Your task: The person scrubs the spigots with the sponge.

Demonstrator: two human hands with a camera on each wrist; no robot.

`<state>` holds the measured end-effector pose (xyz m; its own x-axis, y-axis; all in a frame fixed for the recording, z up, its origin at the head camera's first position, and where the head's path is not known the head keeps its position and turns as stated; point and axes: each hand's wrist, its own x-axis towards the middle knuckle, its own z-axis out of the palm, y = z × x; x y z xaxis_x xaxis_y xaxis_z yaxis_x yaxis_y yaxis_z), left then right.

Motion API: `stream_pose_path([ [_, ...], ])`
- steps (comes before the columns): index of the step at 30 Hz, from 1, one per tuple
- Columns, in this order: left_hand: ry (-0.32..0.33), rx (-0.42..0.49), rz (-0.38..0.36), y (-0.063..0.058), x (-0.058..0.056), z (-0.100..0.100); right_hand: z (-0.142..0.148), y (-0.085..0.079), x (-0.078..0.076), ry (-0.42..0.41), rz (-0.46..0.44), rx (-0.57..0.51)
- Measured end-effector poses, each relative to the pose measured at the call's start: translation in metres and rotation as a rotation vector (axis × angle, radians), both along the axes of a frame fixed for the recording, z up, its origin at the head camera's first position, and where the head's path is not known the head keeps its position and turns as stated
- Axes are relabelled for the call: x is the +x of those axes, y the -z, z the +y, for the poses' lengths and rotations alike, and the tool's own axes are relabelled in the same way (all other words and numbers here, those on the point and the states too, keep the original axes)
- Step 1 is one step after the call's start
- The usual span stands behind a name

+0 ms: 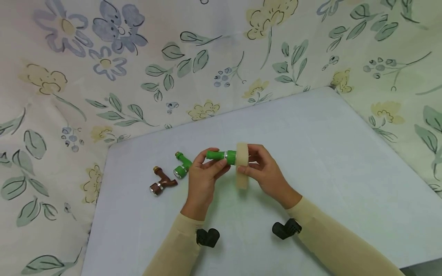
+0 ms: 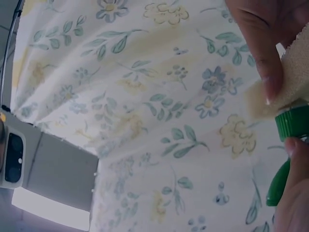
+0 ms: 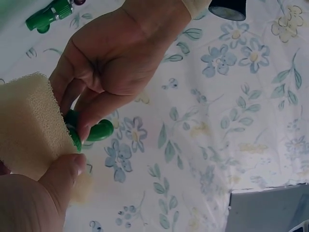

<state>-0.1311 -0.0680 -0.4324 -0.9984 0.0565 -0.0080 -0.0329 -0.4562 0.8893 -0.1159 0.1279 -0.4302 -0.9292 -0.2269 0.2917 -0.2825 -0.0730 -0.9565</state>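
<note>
In the head view my left hand [image 1: 202, 180] pinches a green tap [image 1: 215, 155] that lies level, its ribbed knob pointing right. A thick cream sponge [image 1: 243, 153] stands upright against the knob end, gripped by my right hand [image 1: 271, 176] with the thumb on its near side. From the right wrist, the porous sponge [image 3: 29, 116] covers part of the knob, while the tap's curved spout [image 3: 101, 130] sticks out beyond the left fingers. The left wrist view has the ribbed knob [image 2: 292, 123] right at the sponge's edge.
Left of my hands on the white table [image 1: 328, 161] lie a brown tap [image 1: 164, 180] and a second green tap [image 1: 181, 170], partly hidden by the left hand. A floral cloth [image 1: 221, 57] hangs along the table's back and sides. Black wrist cameras [image 1: 208, 237] sit on both sleeves.
</note>
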Motion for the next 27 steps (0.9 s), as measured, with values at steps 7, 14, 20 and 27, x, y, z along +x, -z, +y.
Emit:
stream_pose_path([
  [7, 0.067, 0.049, 0.016, 0.000, 0.001, 0.000, 0.005, 0.006, -0.006, 0.005, -0.040, -0.015],
  [14, 0.072, 0.028, 0.027, -0.001, -0.001, 0.000, 0.004, 0.004, -0.003, -0.008, -0.082, -0.032],
  [20, 0.033, 0.014, 0.017, 0.000, -0.004, 0.000, 0.002, 0.001, 0.000, -0.032, -0.064, -0.059],
  [27, -0.018, -0.016, -0.001, 0.002, -0.005, -0.002, 0.000, 0.016, -0.004, -0.059, 0.009, -0.054],
])
